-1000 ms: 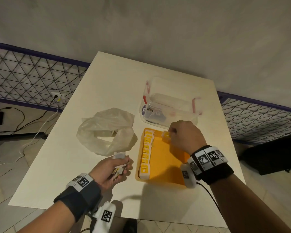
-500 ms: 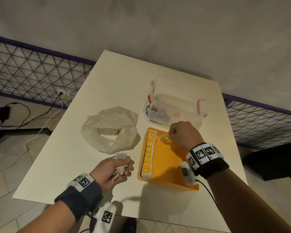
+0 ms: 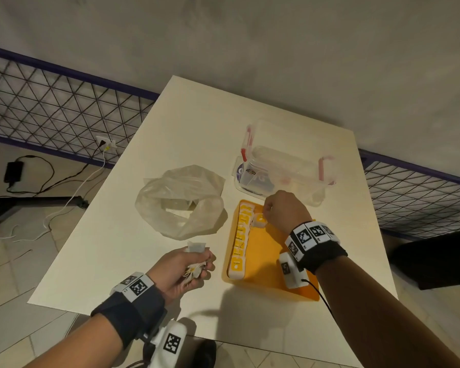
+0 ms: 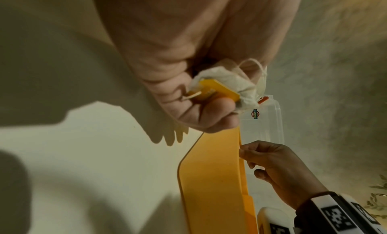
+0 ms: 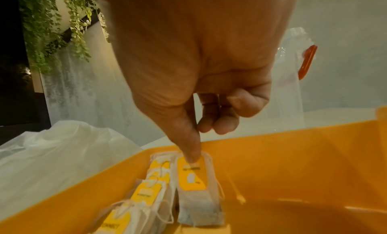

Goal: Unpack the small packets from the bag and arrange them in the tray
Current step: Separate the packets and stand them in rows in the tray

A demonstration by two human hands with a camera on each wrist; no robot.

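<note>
Table (image 3: 186, 123): white top, set against a grey wall. Bag (image 3: 179, 201): clear plastic, crumpled, mouth open, lying left of the tray and just beside it; contents not legible through the film. Tray (image 3: 266, 266): orange, shallow, raised rim, lying in front of the box and touching or nearly touching it. Row of packets (image 3: 240, 240): white tea bags with yellow tags and strings, overlapping one another in a line along the tray's left wall, running from the far end to the near end. Single packet (image 5: 193, 186): same kind, lying flat on the tray floor just right of the row's far end, beginning a second line. Right hand (image 3: 284, 212): over the tray's far end, thumb tip pressed down on the far edge of the single packet's tag, the other fingers curled in toward the palm; whether a finger also pinches the packet from behind cannot be told. Left hand (image 3: 182, 268): above the table left of the tray's near corner, fingers curled tight round a held bunch (image 4: 226, 86) of packets, with a yellow tag and loops of string showing between the fingers and one paper corner sticking out past the knuckles. Box (image 3: 284, 168): clear plastic with red clips, behind the tray, with a purple-labelled item inside. Both wrists carry black bands with printed square markers.
</note>
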